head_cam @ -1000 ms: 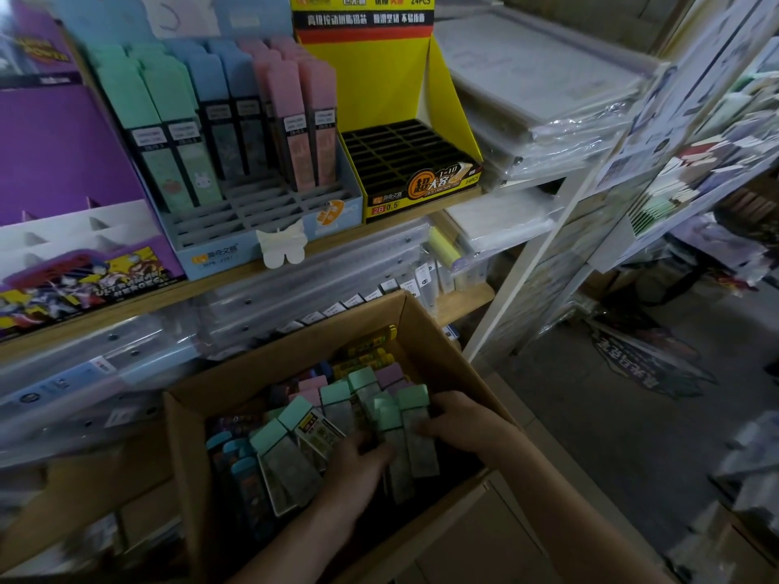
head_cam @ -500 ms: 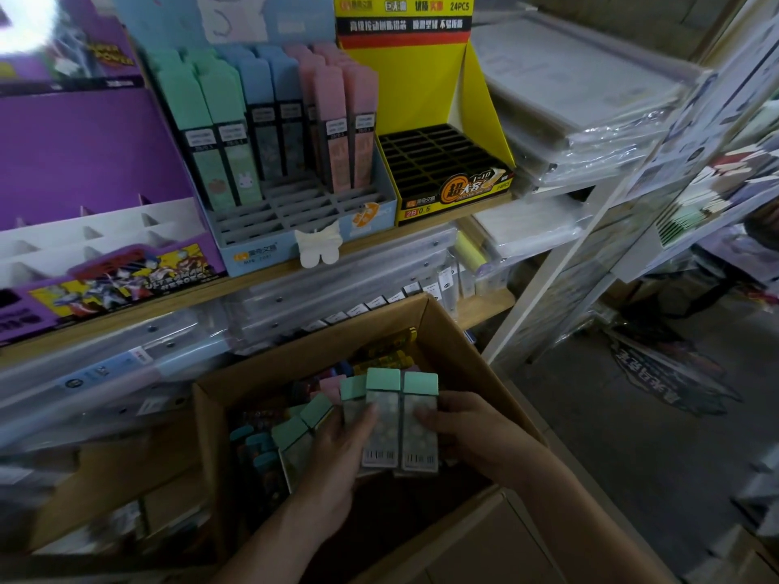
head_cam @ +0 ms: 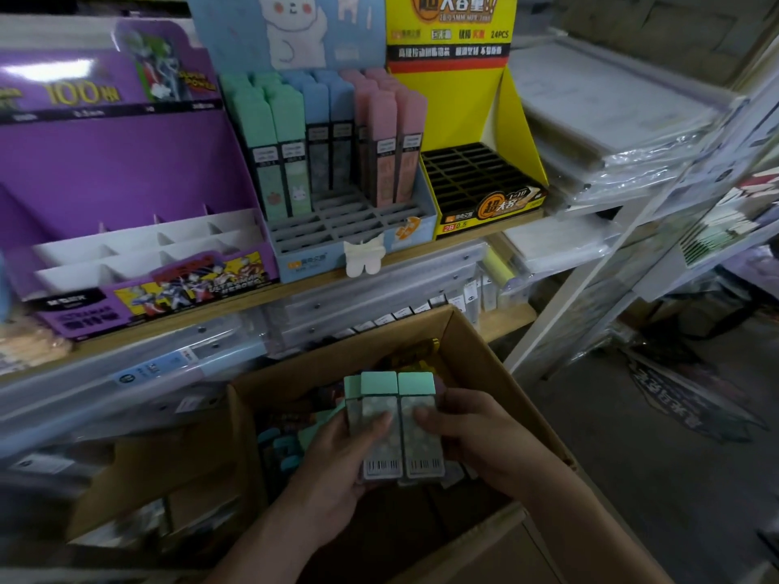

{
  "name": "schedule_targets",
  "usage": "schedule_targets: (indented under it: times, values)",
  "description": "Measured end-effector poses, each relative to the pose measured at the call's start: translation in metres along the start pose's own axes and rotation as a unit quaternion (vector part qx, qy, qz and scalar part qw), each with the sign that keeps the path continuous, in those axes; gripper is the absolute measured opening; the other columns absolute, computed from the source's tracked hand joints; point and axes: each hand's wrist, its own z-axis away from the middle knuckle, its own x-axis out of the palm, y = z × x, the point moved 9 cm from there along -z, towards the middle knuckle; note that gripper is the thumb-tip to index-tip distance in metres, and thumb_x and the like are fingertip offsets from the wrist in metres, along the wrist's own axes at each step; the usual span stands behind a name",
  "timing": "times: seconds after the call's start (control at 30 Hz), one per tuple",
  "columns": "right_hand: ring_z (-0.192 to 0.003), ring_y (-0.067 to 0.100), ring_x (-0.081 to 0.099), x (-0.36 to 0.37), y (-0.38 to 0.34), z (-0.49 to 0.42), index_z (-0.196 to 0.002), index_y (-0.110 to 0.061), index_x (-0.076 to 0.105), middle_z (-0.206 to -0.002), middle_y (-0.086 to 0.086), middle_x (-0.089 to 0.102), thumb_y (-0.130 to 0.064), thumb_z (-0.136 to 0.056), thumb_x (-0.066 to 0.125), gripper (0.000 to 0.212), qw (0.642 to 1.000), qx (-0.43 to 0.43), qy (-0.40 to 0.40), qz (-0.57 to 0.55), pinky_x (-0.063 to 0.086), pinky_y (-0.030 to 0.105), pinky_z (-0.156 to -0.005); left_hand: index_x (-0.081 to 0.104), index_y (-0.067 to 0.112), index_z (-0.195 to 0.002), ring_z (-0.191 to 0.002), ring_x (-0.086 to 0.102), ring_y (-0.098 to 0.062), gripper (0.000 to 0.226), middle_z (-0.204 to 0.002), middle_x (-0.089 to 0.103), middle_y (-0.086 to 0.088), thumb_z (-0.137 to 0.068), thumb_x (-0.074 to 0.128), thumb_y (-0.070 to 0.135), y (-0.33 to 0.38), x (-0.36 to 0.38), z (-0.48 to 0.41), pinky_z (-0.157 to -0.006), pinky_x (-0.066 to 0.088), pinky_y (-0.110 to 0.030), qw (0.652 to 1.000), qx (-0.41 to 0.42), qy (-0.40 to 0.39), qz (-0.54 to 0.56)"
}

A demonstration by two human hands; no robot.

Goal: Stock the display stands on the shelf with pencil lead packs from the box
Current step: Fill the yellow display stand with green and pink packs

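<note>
The left hand (head_cam: 337, 461) and right hand (head_cam: 476, 436) are together gripping mint-capped plastic pencil lead packs (head_cam: 415, 383) above the brown cardboard box (head_cam: 484, 351). The next move likely calls for slotting them upright into the light-blue display stand (head_cam: 303, 263).

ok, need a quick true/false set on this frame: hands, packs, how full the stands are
1. The left hand and right hand both hold green-capped packs above the box. True.
2. The yellow stand has packs in its black slots. False: the slots show empty.
3. The blue stand has its front rows empty. True.
4. In the blue stand the leftmost packs are pink. False: mint packs stand at the left, pink packs at the right.
</note>
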Motion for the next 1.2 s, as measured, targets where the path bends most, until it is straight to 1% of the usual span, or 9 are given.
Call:
schedule_targets:
  times: [0.17, 0.37, 0.47, 0.53, 0.6, 0.77, 0.93, 1.07, 1.2]
  values:
    - [-0.109, 0.033, 0.07, 0.012, -0.026, 0.006, -0.116, 0.002, 0.068, -0.116, 0.017, 0.073, -0.014, -0.087, 0.073, 0.033, 0.998, -0.053, 0.009, 0.025, 0.051, 0.055, -0.102, 0.072, 0.026, -0.123, -0.113, 0.071, -0.036, 0.04, -0.126, 0.072, -0.013, -0.085, 0.08, 0.021, 0.015, -0.004, 0.01, -0.087, 0.06, -0.05, 0.999, -0.001, -0.037, 0.02]
    - [-0.108, 0.043, 0.067, 0.028, -0.063, 0.013, -0.108, -0.003, 0.073, -0.11, 0.019, 0.074, -0.018, -0.082, 0.076, 0.03, 0.99, -0.128, 0.006, 0.063, 0.054, 0.051, -0.092, 0.075, 0.027, -0.116, -0.108, 0.073, -0.035, 0.035, -0.121, 0.075, -0.011, -0.081, 0.082, 0.021, 0.05, -0.006, 0.029, -0.079, 0.062, -0.049, 0.997, 0.075, -0.007, 0.007]
    - [-0.108, 0.047, 0.065, 0.026, -0.084, 0.016, -0.107, -0.004, 0.073, -0.108, 0.019, 0.074, -0.013, -0.086, 0.074, 0.023, 0.981, -0.172, 0.022, 0.083, 0.051, 0.06, -0.094, 0.077, 0.027, -0.111, -0.104, 0.075, -0.033, 0.033, -0.117, 0.077, -0.009, -0.078, 0.082, 0.023, 0.065, -0.008, 0.037, -0.076, 0.063, -0.047, 0.993, 0.115, 0.026, -0.009]
    - [-0.105, 0.044, 0.067, 0.022, -0.095, 0.017, -0.107, -0.003, 0.072, -0.107, 0.019, 0.075, -0.012, -0.086, 0.074, 0.023, 0.977, -0.192, 0.015, 0.086, 0.053, 0.056, -0.09, 0.079, 0.028, -0.106, -0.102, 0.076, -0.031, 0.028, -0.114, 0.077, -0.008, -0.078, 0.082, 0.023, 0.074, -0.007, 0.041, -0.077, 0.063, -0.046, 0.989, 0.139, 0.045, -0.019]
    - [-0.098, 0.037, 0.071, 0.017, -0.107, 0.02, -0.108, -0.002, 0.072, -0.107, 0.018, 0.075, -0.013, -0.086, 0.072, 0.025, 0.974, -0.209, 0.0, 0.086, 0.059, 0.041, -0.078, 0.08, 0.028, -0.104, -0.1, 0.076, -0.03, 0.024, -0.112, 0.078, -0.007, -0.081, 0.079, 0.021, 0.08, -0.001, 0.041, -0.074, 0.063, -0.041, 0.986, 0.156, 0.053, -0.022]
    - [-0.076, 0.013, 0.067, -0.009, -0.144, 0.028, -0.106, -0.007, 0.076, -0.094, 0.009, 0.077, -0.012, -0.093, 0.065, 0.018, 0.96, -0.254, -0.015, 0.117, 0.052, 0.023, -0.064, 0.081, 0.026, -0.104, -0.095, 0.077, -0.032, 0.029, -0.108, 0.079, -0.01, -0.075, 0.079, 0.021, 0.087, 0.026, 0.038, -0.068, 0.064, -0.039, 0.979, 0.184, 0.086, 0.006]
    - [-0.082, 0.022, 0.072, -0.039, -0.215, 0.048, -0.104, -0.016, 0.078, -0.097, 0.008, 0.079, -0.016, -0.086, 0.071, 0.02, 0.928, -0.349, -0.032, 0.13, 0.055, 0.031, -0.068, 0.083, 0.024, -0.1, -0.093, 0.077, -0.034, 0.033, -0.105, 0.079, -0.012, -0.069, 0.078, 0.016, 0.093, 0.058, 0.032, -0.07, 0.064, -0.043, 0.967, 0.211, 0.135, 0.043]
    - [-0.068, 0.007, 0.072, -0.055, -0.285, 0.057, -0.092, -0.017, 0.079, -0.083, 0.001, 0.079, -0.024, -0.076, 0.077, 0.018, 0.893, -0.433, -0.001, 0.122, 0.054, 0.018, -0.059, 0.083, 0.026, -0.098, -0.09, 0.078, -0.035, 0.029, -0.104, 0.08, -0.012, -0.073, 0.076, 0.012, 0.098, 0.078, 0.033, -0.066, 0.065, -0.045, 0.959, 0.224, 0.163, 0.064]
    - [-0.079, 0.015, 0.076, -0.049, -0.333, 0.039, -0.101, -0.01, 0.074, -0.09, 0.004, 0.079, -0.016, -0.086, 0.076, 0.016, 0.881, -0.46, -0.007, 0.114, 0.06, 0.029, -0.067, 0.084, 0.019, -0.094, -0.086, 0.078, -0.037, 0.025, -0.101, 0.079, -0.015, -0.071, 0.077, 0.011, 0.098, 0.086, 0.035, -0.06, 0.064, -0.044, 0.951, 0.222, 0.201, 0.079]
